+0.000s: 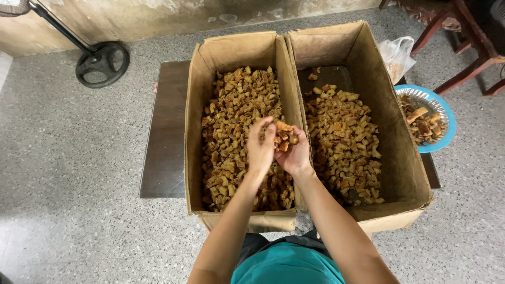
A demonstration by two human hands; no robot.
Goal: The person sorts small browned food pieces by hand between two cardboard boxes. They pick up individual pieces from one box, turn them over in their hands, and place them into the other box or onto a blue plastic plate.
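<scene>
Chunks (284, 138) heaped in cupped hands (294, 155)

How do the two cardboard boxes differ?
The left box is narrower and filled edge to edge with brown chunks; the right box is wider, with bare dark bottom showing at its far end. Both hands, left and right, hover over the left box. Both boxes are open-topped and hold similar chunks.

Two boxes (236, 52) on table (165, 131), bowl (439, 108) right
</scene>
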